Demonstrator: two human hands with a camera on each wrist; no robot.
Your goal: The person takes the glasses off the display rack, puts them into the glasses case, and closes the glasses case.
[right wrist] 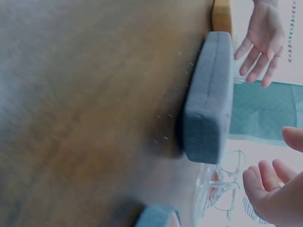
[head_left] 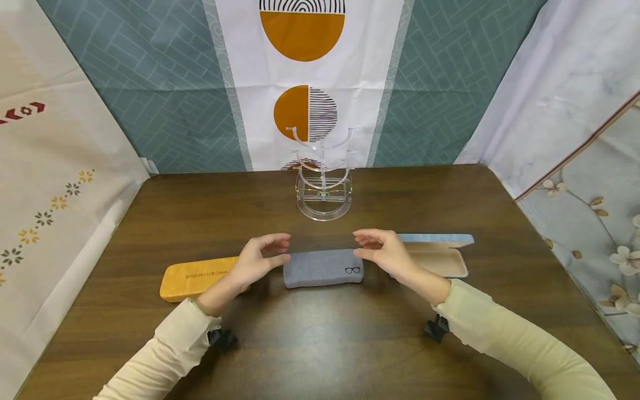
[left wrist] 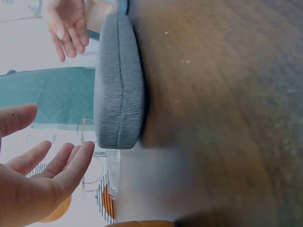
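Observation:
A grey fabric glasses case (head_left: 322, 269) with a small glasses print lies closed on the table between the two hands. At its left end is my left hand (head_left: 261, 258), fingers loosely bent and thumb toward the case. My right hand (head_left: 386, 253) stands at the other end, its thumb tip close over the corner. Nothing is held in either palm; the left wrist view shows the left fingers (left wrist: 71, 168) spread beside the case. A yellow glasses case (head_left: 192, 278) with printed lettering lies closed behind the left wrist. Partly hidden by the right hand, a light blue case (head_left: 445, 261) stands open.
A clear tiered display stand (head_left: 323, 189) stands toward the back of the brown wooden table (head_left: 320, 344). Patterned cloths hang behind the table and on both sides.

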